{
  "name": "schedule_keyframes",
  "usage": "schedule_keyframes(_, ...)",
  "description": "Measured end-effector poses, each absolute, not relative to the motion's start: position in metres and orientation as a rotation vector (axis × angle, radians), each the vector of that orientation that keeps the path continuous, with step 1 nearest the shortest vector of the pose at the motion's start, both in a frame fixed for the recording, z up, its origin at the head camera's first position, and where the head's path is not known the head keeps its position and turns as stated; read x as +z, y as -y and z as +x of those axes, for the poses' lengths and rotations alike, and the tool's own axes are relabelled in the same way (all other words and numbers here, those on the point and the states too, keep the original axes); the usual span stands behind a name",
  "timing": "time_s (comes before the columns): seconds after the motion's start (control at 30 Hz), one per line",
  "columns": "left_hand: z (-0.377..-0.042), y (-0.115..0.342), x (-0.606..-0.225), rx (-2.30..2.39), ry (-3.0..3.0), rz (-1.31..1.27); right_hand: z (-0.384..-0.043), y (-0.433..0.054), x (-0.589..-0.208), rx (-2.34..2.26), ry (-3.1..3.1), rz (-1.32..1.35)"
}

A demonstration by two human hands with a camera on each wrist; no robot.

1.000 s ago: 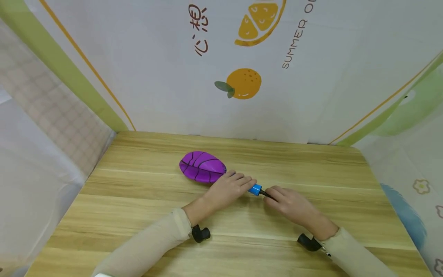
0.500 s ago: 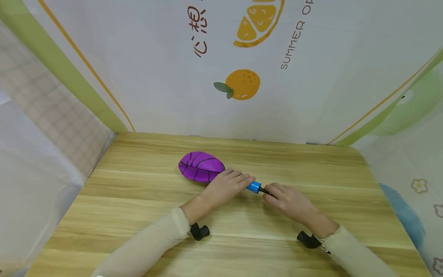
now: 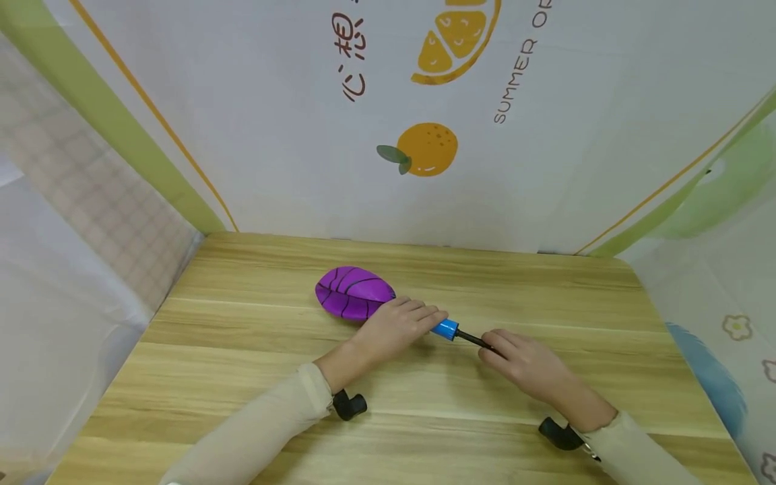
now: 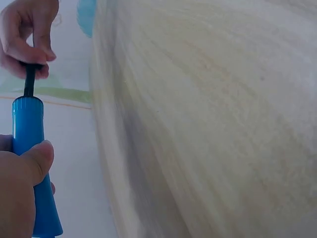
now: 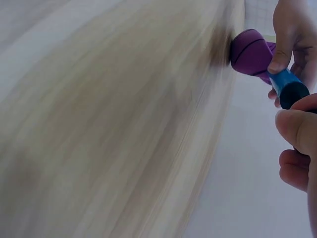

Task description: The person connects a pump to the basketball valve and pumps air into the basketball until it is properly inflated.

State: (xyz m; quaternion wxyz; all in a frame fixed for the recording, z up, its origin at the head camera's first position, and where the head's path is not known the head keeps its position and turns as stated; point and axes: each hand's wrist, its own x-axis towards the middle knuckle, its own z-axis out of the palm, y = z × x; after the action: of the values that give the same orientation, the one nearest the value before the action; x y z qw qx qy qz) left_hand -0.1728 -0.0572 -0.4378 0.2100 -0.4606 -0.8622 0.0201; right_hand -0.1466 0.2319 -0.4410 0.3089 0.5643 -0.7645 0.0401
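Observation:
A partly collapsed purple ball [image 3: 347,294] with black lines lies on the wooden table [image 3: 242,323], its side folded inward. From its right end extends a blue hand pump [image 3: 446,329]. My left hand [image 3: 394,328] grips the pump's barrel, thumb along it in the left wrist view. The black rod [image 3: 469,337] is drawn partly out of the barrel, and my right hand [image 3: 526,364] holds the handle at its end. In the right wrist view the ball [image 5: 249,53] sits beyond the barrel [image 5: 287,87]. The joint between pump and ball is hidden behind my left hand.
A white cloth wall [image 3: 273,168] printed with oranges and lettering stands behind the table's far edge. Patterned sheets [image 3: 715,283] hang at both sides. A black camera mount [image 3: 349,405] sits on the left wrist, another mount [image 3: 559,434] on the right.
My right hand has moved right and slightly toward me, drawing more of the black rod out of the pump. My left hand and the ball stay nearly where they were.

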Motion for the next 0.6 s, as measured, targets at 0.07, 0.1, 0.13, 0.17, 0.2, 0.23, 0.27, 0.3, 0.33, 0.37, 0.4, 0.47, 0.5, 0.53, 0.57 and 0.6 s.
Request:
schedule_keyframes(0.07, -0.173, 0.057, -0.437, 0.055, 2.406, -1.287, -0.144, -0.239, -0.441, 0.107, 2.035, 1.488)
schedule_keyframes(0.1, -0.173, 0.057, -0.437, 0.055, 2.411, -1.29, -0.143, -0.242, -0.441, 0.103, 2.036, 1.486)
schedule_keyframes(0.13, -0.173, 0.057, -0.437, 0.059, 2.415, -1.291, -0.141, -0.245, -0.441, 0.095, 2.049, 1.484)
schedule_keyframes(0.17, -0.173, 0.058, -0.436, 0.059, 2.416, -1.292, -0.14, -0.249, -0.441, 0.087, 2.058, 1.48)
schedule_keyframes(0.2, -0.173, 0.058, -0.436, 0.06, 2.415, -1.294, -0.139, -0.252, -0.441, 0.084, 2.06, 1.476)
schedule_keyframes(0.23, -0.173, 0.058, -0.436, 0.059, 2.414, -1.292, -0.137, -0.256, -0.441, 0.083, 2.066, 1.474)
schedule_keyframes(0.27, -0.174, 0.058, -0.436, 0.06, 2.41, -1.29, -0.135, -0.259, -0.441, 0.081, 2.068, 1.469)
schedule_keyframes(0.3, -0.174, 0.059, -0.436, 0.057, 2.403, -1.288, -0.134, -0.262, -0.441, 0.079, 2.068, 1.46)
schedule_keyframes(0.33, -0.175, 0.059, -0.436, 0.054, 2.398, -1.285, -0.132, -0.265, -0.441, 0.081, 2.068, 1.454)
schedule_keyframes(0.37, -0.175, 0.059, -0.436, 0.051, 2.393, -1.282, -0.131, -0.268, -0.441, 0.084, 2.061, 1.448)
schedule_keyframes(0.4, -0.176, 0.06, -0.436, 0.055, 2.39, -1.279, -0.13, -0.27, -0.44, 0.09, 2.053, 1.445)
schedule_keyframes(0.47, -0.176, 0.06, -0.436, 0.05, 2.381, -1.275, -0.127, -0.273, -0.439, 0.097, 2.053, 1.436)
schedule_keyframes(0.5, -0.177, 0.06, -0.436, 0.048, 2.378, -1.274, -0.126, -0.275, -0.439, 0.101, 2.049, 1.435)
schedule_keyframes(0.53, -0.177, 0.06, -0.436, 0.049, 2.375, -1.274, -0.125, -0.276, -0.439, 0.107, 2.045, 1.436)
schedule_keyframes(0.57, -0.177, 0.06, -0.436, 0.052, 2.372, -1.274, -0.125, -0.276, -0.438, 0.109, 2.048, 1.435)
schedule_keyframes(0.6, -0.177, 0.06, -0.436, 0.057, 2.368, -1.275, -0.124, -0.277, -0.438, 0.111, 2.044, 1.435)
